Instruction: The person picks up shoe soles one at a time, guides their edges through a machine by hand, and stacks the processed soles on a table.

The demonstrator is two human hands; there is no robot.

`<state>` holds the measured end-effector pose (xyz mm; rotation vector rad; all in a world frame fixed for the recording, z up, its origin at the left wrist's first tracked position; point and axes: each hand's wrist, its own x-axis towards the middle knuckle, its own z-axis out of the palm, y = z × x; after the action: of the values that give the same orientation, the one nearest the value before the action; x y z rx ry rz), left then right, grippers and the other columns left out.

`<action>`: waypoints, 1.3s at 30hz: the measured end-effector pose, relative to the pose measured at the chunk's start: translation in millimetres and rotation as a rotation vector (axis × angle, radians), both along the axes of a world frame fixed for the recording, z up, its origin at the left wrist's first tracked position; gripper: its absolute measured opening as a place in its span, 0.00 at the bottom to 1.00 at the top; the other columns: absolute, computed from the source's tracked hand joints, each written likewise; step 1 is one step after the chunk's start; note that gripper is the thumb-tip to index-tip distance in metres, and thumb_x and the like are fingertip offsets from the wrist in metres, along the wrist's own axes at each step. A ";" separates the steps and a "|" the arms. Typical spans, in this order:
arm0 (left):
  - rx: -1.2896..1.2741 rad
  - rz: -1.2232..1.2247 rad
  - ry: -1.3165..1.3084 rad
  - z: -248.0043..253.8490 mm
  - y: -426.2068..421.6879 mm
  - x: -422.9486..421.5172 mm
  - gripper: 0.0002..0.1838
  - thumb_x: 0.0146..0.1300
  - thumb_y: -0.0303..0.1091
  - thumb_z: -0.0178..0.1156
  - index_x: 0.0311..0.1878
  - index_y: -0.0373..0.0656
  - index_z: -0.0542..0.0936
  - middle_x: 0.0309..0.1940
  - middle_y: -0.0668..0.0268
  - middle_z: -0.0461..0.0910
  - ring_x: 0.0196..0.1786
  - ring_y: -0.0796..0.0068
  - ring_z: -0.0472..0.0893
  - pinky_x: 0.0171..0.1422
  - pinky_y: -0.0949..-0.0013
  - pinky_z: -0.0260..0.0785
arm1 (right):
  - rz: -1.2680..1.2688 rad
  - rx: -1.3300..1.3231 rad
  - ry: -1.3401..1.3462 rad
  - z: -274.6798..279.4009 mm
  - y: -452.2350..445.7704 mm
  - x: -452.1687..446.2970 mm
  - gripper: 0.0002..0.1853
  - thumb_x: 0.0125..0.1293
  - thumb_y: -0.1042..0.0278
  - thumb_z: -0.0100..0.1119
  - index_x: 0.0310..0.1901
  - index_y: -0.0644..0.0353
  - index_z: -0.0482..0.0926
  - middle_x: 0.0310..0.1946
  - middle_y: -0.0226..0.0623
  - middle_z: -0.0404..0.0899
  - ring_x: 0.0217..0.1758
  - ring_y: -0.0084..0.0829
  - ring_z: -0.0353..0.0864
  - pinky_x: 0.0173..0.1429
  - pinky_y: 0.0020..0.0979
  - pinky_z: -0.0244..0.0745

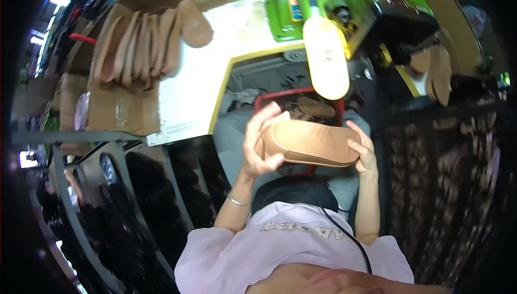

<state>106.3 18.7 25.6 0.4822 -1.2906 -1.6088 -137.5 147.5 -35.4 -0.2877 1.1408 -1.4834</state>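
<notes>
A tan shoe sole is held level in front of my body, over my lap. Its left end rests in my left hand, with the thumb along the near edge and the fingers behind it. At the right end, my right hand grips the sole between thumb and fingers. Just beyond the sole hangs a bright yellow-white lamp. Below the lamp, a red-rimmed container with brown pieces in it sits between my legs.
Several tan soles stand in a row in a cardboard box at the upper left of a white worktop. A green machine is at the top. More soles lie at the right. Racks with dark items flank both sides.
</notes>
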 end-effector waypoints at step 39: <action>0.283 -0.152 -0.183 2.9 -13.3 -107.8 0.21 0.54 0.21 0.61 0.52 0.34 0.67 0.42 0.63 0.76 0.44 0.78 0.76 0.50 0.74 0.70 | -0.682 -0.193 0.594 35.9 55.7 -51.4 0.16 0.52 0.74 0.62 0.41 0.66 0.69 0.35 0.36 0.74 0.41 0.24 0.73 0.51 0.25 0.66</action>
<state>-1.5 5.5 28.4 0.7344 -1.2626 -1.9237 -188.8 203.1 0.5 -0.5307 1.6732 -2.2015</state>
